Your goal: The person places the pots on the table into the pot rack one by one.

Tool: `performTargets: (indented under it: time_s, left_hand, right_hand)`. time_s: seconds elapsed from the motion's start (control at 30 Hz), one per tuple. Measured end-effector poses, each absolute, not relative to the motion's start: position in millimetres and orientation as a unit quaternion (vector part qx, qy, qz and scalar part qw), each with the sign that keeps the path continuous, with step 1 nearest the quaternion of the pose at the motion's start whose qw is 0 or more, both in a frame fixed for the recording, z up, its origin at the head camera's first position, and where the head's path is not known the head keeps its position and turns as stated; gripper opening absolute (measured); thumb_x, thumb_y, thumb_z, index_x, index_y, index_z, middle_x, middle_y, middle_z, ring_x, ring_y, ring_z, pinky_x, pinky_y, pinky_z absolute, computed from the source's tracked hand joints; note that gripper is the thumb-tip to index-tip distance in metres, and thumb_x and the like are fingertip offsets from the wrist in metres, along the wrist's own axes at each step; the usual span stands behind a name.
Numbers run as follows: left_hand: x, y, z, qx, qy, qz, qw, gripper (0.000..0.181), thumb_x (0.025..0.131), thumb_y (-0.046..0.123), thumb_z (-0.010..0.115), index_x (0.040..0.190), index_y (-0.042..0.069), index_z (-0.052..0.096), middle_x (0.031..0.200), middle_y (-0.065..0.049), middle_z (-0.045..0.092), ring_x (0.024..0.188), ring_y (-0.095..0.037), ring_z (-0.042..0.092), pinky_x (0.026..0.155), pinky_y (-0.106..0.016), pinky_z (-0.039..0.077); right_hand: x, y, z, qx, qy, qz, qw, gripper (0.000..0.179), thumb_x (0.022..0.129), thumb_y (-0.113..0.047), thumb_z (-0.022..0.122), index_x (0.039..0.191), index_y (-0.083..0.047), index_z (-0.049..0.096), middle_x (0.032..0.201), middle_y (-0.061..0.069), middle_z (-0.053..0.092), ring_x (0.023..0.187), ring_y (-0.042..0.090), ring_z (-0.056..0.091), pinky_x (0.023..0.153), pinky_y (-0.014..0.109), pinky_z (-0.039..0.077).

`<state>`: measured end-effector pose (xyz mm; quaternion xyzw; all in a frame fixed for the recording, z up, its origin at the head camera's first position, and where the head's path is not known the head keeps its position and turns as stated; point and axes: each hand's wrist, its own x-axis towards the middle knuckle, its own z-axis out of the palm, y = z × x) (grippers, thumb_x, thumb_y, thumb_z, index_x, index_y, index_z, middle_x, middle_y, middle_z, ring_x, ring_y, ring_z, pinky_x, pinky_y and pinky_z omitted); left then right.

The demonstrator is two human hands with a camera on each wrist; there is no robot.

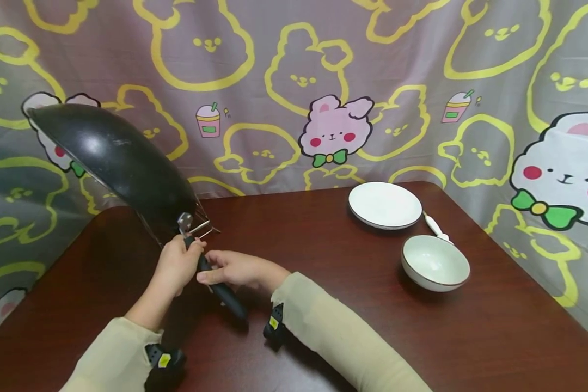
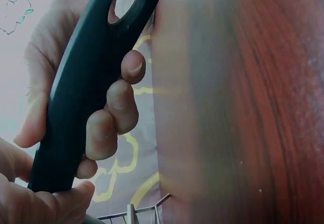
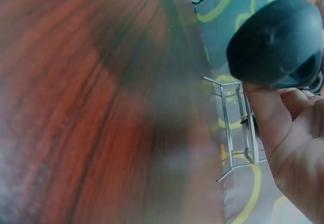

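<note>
A black wok point(image 1: 122, 158) is raised and tilted on its side over the left of the table, its dark rounded underside showing in the head view. Close to the pan, my left hand point(image 1: 173, 264) grips the black handle point(image 1: 227, 299). Farther down, my right hand point(image 1: 237, 269) wraps its fingers round the same handle, as the left wrist view also shows. The handle's end point(image 2: 134, 26) has a hanging hole. Beyond the hands, a wire rack point(image 3: 235, 127) appears beside the wok's lower edge, partly hidden by it in the head view.
A white plate point(image 1: 385, 204) lies at the back right of the brown table point(image 1: 323, 234). In front of it stands a pale bowl point(image 1: 435, 264), with a white-handled utensil point(image 1: 436, 227) partly behind. A patterned curtain point(image 1: 274, 65) hangs along the back and sides.
</note>
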<state>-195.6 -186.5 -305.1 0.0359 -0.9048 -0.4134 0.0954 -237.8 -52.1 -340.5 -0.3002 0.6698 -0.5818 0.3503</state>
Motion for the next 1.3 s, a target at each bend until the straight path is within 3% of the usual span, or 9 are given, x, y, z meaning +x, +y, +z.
performTargets:
  time_s: [0.87,1.0,1.13,1.23,1.3]
  left_hand:
    - [-215.8,-189.9,-314.8,0.031,-0.893,-0.44,0.092,0.035,0.094,0.01,0.038,0.118,-0.016,0.043,0.114,-0.032,0.055,0.108,-0.037,0.051,0.092,-0.044,0.041]
    - [-214.3,-193.7,-316.2,0.045,-0.873,-0.48,0.076,0.036,0.096,0.013,0.039,0.119,-0.014,0.044,0.113,-0.029,0.054,0.104,-0.032,0.048,0.087,-0.038,0.041]
    - [-203.3,-201.1,-312.9,0.041,-0.902,-0.425,0.06,0.043,0.096,0.025,0.043,0.118,-0.011,0.047,0.111,-0.028,0.052,0.099,-0.036,0.047,0.079,-0.041,0.041]
    - [-185.6,-201.5,-309.9,0.011,-0.942,-0.309,0.128,0.049,0.092,0.028,0.049,0.12,-0.012,0.047,0.115,-0.034,0.05,0.099,-0.045,0.05,0.078,-0.054,0.043]
    - [-174.9,-199.3,-308.7,-0.046,-0.943,-0.213,0.251,0.049,0.09,0.027,0.051,0.118,-0.013,0.049,0.111,-0.034,0.051,0.095,-0.048,0.053,0.077,-0.057,0.044]
  right_hand:
    - [-249.0,-60.1,-351.0,-0.27,0.675,-0.597,0.337,0.02,0.094,-0.01,0.05,0.109,0.001,0.043,0.073,0.009,0.049,0.057,0.021,0.051,0.052,0.03,0.049]
    - [-248.3,-58.2,-353.4,-0.244,0.69,-0.596,0.331,0.02,0.093,-0.016,0.054,0.104,-0.001,0.046,0.073,0.007,0.05,0.059,0.018,0.051,0.053,0.028,0.047]
    - [-245.9,-43.5,-355.6,-0.212,0.714,-0.597,0.298,0.023,0.091,-0.026,0.058,0.098,-0.006,0.05,0.079,0.005,0.053,0.066,0.013,0.053,0.058,0.026,0.049]
    - [-240.3,-18.7,-348.9,-0.204,0.727,-0.599,0.266,0.025,0.091,-0.026,0.058,0.102,-0.004,0.05,0.086,0.007,0.056,0.072,0.013,0.056,0.065,0.028,0.053]
    - [-233.7,2.8,-339.4,-0.216,0.748,-0.579,0.241,0.028,0.091,-0.023,0.058,0.106,-0.001,0.05,0.09,0.011,0.058,0.075,0.015,0.059,0.07,0.03,0.054]
